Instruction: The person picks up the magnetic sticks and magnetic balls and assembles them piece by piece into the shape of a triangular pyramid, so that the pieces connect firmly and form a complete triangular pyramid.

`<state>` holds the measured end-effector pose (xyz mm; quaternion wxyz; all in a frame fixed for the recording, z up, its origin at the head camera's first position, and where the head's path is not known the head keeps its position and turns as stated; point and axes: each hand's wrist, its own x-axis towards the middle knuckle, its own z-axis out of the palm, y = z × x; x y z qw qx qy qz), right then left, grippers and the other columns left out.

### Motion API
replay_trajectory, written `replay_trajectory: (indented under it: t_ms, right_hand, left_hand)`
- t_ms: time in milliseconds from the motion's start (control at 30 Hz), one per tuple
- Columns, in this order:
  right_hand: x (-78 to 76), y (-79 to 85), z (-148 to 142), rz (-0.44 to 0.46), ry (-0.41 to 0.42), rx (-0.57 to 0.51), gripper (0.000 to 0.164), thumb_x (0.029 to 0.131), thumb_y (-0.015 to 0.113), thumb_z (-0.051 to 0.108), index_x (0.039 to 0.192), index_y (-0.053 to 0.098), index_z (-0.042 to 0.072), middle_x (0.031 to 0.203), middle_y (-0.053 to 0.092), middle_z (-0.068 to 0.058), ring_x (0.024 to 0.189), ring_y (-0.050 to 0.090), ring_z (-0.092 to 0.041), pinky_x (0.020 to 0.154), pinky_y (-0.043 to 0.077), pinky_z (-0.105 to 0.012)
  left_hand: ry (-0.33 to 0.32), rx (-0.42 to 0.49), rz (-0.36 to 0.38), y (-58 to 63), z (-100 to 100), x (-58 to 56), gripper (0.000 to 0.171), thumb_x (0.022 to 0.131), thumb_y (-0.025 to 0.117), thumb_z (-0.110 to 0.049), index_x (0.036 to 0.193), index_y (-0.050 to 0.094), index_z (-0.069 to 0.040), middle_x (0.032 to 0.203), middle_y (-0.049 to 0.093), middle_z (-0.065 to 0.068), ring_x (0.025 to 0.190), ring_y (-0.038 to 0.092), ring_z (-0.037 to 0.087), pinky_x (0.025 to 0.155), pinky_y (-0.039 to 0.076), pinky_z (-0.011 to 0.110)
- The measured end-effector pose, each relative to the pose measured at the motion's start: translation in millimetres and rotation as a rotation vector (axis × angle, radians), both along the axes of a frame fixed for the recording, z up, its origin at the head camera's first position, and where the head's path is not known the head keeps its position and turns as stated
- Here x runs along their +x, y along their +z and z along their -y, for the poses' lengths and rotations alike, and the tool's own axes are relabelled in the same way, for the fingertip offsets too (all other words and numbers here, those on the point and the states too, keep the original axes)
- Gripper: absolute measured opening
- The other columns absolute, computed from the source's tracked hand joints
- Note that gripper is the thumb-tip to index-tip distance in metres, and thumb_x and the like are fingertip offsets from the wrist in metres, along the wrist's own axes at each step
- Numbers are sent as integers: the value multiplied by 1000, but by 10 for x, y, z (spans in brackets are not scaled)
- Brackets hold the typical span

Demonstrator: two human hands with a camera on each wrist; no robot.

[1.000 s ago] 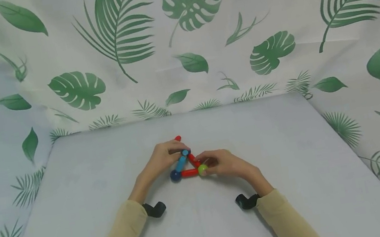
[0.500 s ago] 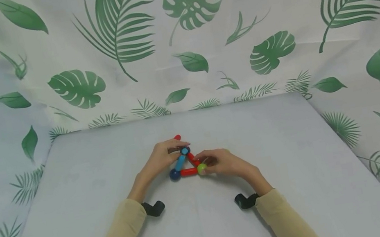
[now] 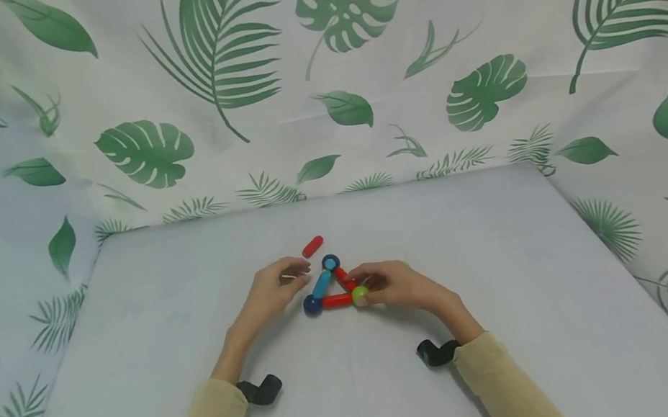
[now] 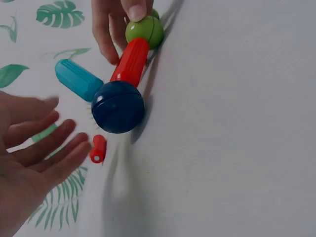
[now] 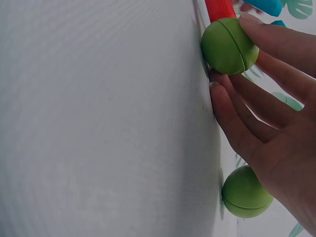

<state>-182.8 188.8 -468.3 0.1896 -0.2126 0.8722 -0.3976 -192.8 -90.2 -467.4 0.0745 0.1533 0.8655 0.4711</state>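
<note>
Left hand (image 3: 271, 293), fingers spread, beside a light-blue rod (image 3: 323, 284); right hand (image 3: 398, 283), fingers pinched around a green ball (image 3: 360, 296)

"How does the left hand (image 3: 271, 289) lie?"
"Fingers loosely bent, thumb set apart on their near side."
"And the right hand (image 3: 397, 284)?"
"Thumb and fingers drawn into a pinch, tips toward the left one."
"Arms?"
"Left forearm (image 3: 225, 363) and right forearm (image 3: 464, 319) slant back, spreading apart behind the hands."
</note>
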Motion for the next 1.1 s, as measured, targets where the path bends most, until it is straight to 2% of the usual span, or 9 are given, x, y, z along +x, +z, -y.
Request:
replay_trajectory:
  t_ms: [167, 333, 633, 833, 967, 1100]
  right_hand:
    - [-5, -13, -15, -6, 5, 3, 42, 94, 75, 23, 135, 66, 20, 130, 68, -4, 114, 67, -24, 102, 56, -45]
    - [-6, -18, -16, -5, -2, 7, 41, 95, 75, 23, 135, 66, 19, 132, 68, -4, 115, 67, -25, 102, 56, -47]
    - [13, 20, 25, -12, -4, 14, 41, 95, 75, 20, 135, 66, 18, 134, 67, -5, 117, 67, -27, 104, 55, -46]
    - [21, 57, 2, -7, -12, 20, 39, 96, 73, 20, 134, 67, 17, 133, 68, -5, 116, 67, -26, 104, 55, -47]
    - [-22, 67, -14, -14, -12, 12, 35, 98, 70, 26, 132, 68, 16, 126, 70, -4, 112, 68, -23, 102, 56, -46]
    - [-134, 119, -27, -44, -23, 26, 33, 99, 69, 26, 130, 69, 14, 119, 72, -3, 106, 69, -21, 98, 58, -43]
  left_hand:
    - [9, -19, 97, -43, 12, 180, 41, 91, 79, -22, 126, 68, -4, 120, 72, 10, 109, 69, 26, 96, 60, 40]
    - [18, -14, 78, -112, -28, 271, 38, 86, 83, -10, 121, 70, -2, 114, 72, 10, 104, 70, 25, 94, 60, 39]
    - [87, -5, 41, -182, -78, 337, 32, 85, 82, -5, 115, 72, -2, 108, 73, 10, 95, 72, 21, 87, 62, 35]
    - [76, 8, 51, -174, -93, 351, 33, 85, 82, -5, 115, 71, -1, 110, 73, 11, 96, 72, 21, 86, 62, 35]
    - [81, -2, 36, -160, -78, 374, 32, 85, 82, -5, 114, 72, -1, 109, 73, 11, 94, 72, 21, 86, 62, 35]
    - [85, -5, 30, -146, -57, 385, 32, 85, 82, -5, 114, 72, -1, 108, 74, 10, 94, 72, 20, 86, 62, 35]
